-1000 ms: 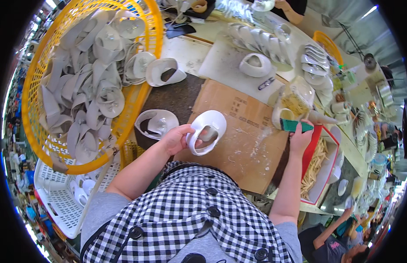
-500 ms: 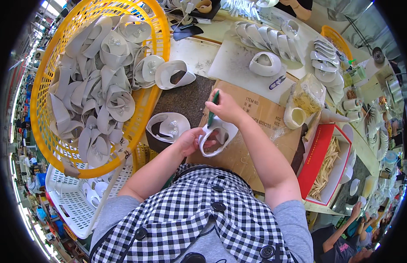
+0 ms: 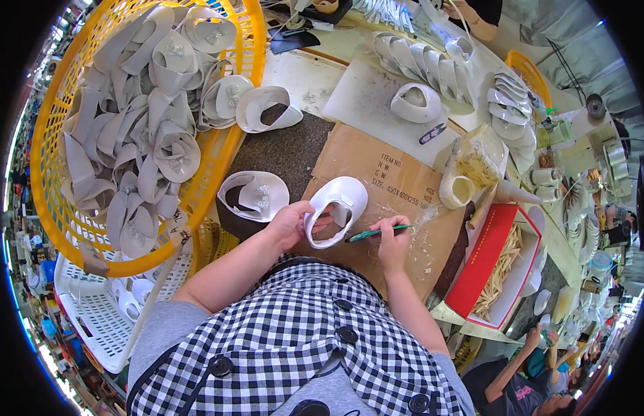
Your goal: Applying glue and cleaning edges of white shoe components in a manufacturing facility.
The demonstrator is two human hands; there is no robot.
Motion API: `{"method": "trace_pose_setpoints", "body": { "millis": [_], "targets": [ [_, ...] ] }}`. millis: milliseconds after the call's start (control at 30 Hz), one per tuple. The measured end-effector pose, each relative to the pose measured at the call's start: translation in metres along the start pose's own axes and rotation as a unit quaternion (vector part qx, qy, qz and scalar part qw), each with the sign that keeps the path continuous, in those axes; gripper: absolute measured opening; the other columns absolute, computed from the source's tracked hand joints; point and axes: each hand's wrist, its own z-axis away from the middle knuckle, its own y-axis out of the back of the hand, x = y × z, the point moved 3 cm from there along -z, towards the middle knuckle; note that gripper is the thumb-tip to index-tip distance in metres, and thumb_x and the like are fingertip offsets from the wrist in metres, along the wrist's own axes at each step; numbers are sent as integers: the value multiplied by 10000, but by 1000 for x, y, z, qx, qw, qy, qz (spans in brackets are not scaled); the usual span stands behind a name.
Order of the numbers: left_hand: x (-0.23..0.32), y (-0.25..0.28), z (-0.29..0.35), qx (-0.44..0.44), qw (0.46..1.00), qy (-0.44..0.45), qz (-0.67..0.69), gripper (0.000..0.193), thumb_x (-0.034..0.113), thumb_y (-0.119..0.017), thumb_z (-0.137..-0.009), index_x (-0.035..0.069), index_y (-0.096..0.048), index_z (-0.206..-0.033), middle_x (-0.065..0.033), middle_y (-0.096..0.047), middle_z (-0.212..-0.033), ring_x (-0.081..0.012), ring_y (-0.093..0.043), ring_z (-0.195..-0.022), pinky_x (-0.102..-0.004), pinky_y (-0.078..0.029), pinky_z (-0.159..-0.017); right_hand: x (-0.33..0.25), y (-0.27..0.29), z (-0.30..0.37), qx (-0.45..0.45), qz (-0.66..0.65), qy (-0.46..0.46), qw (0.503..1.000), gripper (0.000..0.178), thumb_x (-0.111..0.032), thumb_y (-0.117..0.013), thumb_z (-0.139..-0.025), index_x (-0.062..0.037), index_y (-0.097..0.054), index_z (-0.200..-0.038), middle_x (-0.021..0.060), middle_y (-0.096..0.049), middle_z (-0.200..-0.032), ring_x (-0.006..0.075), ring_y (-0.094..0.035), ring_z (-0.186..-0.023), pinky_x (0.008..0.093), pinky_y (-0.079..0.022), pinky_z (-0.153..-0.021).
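My left hand [image 3: 290, 226] grips a white shoe upper [image 3: 351, 194], a curved band with an open middle, by its left edge; some of the fingers show through the opening. Just right of it, my right hand [image 3: 392, 244] pinches a slim green pen-like tool [image 3: 367, 234], its dark tip pointing left toward the upper and apart from it. Both hands are over a flattened cardboard sheet [image 3: 363, 156]. To the left, another white upper with a clear beaded ornament [image 3: 261, 197] lies on a dark mat [image 3: 284, 149].
A yellow basket [image 3: 48, 208] heaped with similar uppers stands at the left, above a white basket [image 3: 86, 326]. At the right are a red box [image 3: 478, 267] of thin tan strips and a wrapped yellowish block [image 3: 478, 156]. Small thread snips [image 3: 433, 133] lie farther back.
My right hand with the green tool has moved from above the upper down to its right side. The upper has turned in my left hand, showing more of its smooth outer face.
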Motion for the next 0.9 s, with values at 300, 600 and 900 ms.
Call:
{"method": "trace_pose_setpoints", "body": {
  "millis": [300,600,900],
  "targets": [
    [0,-10,1,-8,997,-14,-72,443,145,-393,-848,-17,-448,-1257,-128,-549,-1234,-280,-539,-1120,-352,-434,-905,-44,-48,-55,-71,-27,171,982,164,-82,-576,-847,-68,-434,-928,23,-528,-754,119,-528,-698,250,-445,-640],
    [-6,-8,5,41,999,-19,-17,429,142,-392,-828,-36,-498,-1204,-103,-600,-1148,-237,-573,-1049,-307,-458,-848,22,8,6,55,-58,144,986,124,-78,-542,-877,-60,-420,-862,87,-565,-798,154,-559,-770,287,-469,-689],
    [-3,-20,26,59,988,-72,-124,273,96,-456,-815,12,-573,-1048,-65,-611,-926,-155,-581,-871,-256,-444,-768,-32,15,-1,131,-107,94,981,204,-153,-588,-890,-56,-441,-993,79,-556,-867,144,-581,-670,240,-493,-539]
  ]
}}
